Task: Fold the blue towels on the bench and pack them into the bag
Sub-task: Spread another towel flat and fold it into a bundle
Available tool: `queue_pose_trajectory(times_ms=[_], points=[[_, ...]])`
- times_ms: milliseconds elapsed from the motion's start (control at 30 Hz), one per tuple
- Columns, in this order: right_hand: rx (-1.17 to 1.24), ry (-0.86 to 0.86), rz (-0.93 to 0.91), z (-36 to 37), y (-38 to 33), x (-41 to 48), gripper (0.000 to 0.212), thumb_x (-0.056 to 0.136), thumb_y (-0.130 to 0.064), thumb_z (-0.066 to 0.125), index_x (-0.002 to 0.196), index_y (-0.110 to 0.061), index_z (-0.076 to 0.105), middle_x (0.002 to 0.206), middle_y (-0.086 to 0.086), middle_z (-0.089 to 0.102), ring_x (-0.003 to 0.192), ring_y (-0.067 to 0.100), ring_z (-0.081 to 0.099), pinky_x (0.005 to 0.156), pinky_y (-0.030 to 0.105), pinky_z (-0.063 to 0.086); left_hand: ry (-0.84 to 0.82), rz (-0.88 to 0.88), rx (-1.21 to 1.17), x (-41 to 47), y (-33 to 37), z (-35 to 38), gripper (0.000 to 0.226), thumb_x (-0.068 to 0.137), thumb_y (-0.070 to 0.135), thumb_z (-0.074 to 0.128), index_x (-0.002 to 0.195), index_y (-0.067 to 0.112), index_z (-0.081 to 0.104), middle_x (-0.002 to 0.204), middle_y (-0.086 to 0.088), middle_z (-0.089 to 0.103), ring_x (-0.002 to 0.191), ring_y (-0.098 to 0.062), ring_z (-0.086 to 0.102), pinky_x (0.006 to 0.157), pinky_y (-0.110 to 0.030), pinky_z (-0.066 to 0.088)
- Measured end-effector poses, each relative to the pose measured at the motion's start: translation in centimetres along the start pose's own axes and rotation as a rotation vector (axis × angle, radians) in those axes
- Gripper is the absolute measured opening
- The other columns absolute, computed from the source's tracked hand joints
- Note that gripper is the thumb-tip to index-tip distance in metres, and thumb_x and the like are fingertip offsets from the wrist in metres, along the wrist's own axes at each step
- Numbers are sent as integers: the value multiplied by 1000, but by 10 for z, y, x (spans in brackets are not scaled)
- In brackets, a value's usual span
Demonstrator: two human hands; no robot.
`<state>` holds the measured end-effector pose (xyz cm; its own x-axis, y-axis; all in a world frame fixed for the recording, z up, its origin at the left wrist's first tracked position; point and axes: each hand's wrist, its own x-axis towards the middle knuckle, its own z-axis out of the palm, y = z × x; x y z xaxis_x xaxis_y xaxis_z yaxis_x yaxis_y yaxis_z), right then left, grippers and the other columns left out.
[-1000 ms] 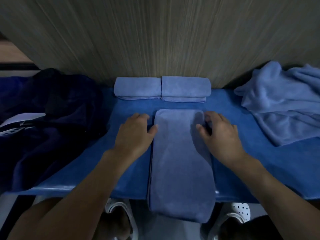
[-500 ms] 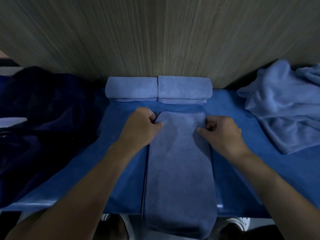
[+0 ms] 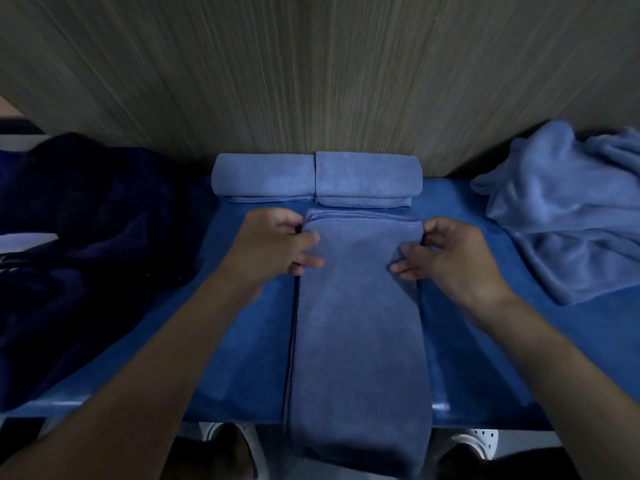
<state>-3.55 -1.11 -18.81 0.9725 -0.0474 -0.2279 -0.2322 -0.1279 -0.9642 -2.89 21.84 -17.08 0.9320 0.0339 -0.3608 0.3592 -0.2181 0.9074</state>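
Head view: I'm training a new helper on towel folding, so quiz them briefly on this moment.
1. True or false: the left hand and right hand both pinch the far end of the long towel.
2. How many folded towels lie by the wall?
3. The crumpled towels lie at the bench's: A right end, B left end, C middle.
Key: 1 true; 2 two; 3 A.

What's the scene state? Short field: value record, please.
surface: blue bench
active: long folded strip, near end hanging over the bench edge
grip left: left hand pinches the strip's far left corner
grip right: right hand pinches far right corner
done: left folded towel, right folded towel, side by side at the back
pending: loose towel pile at right
other: dark fabric heap at left, possibly the bag
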Motion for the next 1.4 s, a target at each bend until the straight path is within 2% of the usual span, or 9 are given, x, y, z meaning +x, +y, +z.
queue_pose_trajectory(times_ms=[167,400,467,600,867,1000,1100,1200,1400], points=[[34,-34,-138,0,-1,0,22,85,8,65,91,-13,64,82,6,68,66,18,70,62,23,56,-38,225,71,-3,-6,1,22,88,2,68,102,19,67,97,-8,70,81,-24,73,68,-31,60],[-320,-118,-360,-15,11,-1,22,78,10,69,82,-11,63,88,9,70,81,25,68,75,42,54,-130,373,231,-9,-20,-9,24,85,-2,70,81,19,60,104,2,70,89,-24,72,81,-44,56],[-461,-138,-498,-18,16,-2,27,73,15,68,78,-10,62,92,0,67,85,16,65,74,32,52,-169,385,290,-12,-23,-12,29,84,-3,68,78,24,58,109,11,68,89,-20,70,76,-40,55],[-639,-202,-656,-20,22,-8,27,67,19,66,71,-6,59,97,2,62,87,2,59,71,10,40,-211,445,406,-18,-25,-12,23,82,-8,66,78,13,58,113,8,65,74,14,56,67,-5,39],[-775,-256,-669,-26,23,-12,23,69,9,70,78,-12,64,106,-5,60,82,-8,55,68,7,38,-214,566,590,-13,-37,-14,29,77,-12,62,76,15,50,116,9,61,94,11,52,74,-4,35],[-780,-308,-654,-28,22,-15,13,78,-20,72,84,-15,61,113,-10,54,80,-9,52,69,7,38,-222,603,678,-13,-37,-14,29,77,-7,64,75,18,48,119,11,57,92,10,48,78,-5,34],[-801,-289,-630,-27,22,-16,28,85,-50,58,83,-22,54,115,-15,50,84,-2,54,69,17,44,-234,617,736,-15,-38,-16,26,82,12,70,77,25,49,124,16,52,98,13,47,84,-6,33],[-809,-271,-651,-25,23,-16,25,92,-48,51,79,-26,49,114,-13,48,81,5,56,70,33,50,-216,559,749,-16,-38,-14,20,88,40,65,78,27,53,123,25,46,101,5,49,84,-16,40],[-773,-182,-522,-26,30,-12,31,84,-52,57,79,-22,50,113,-5,55,108,16,55,88,43,48,-141,513,755,-13,-39,-14,18,87,45,66,87,33,53,114,24,47,108,5,45,93,-27,40]])
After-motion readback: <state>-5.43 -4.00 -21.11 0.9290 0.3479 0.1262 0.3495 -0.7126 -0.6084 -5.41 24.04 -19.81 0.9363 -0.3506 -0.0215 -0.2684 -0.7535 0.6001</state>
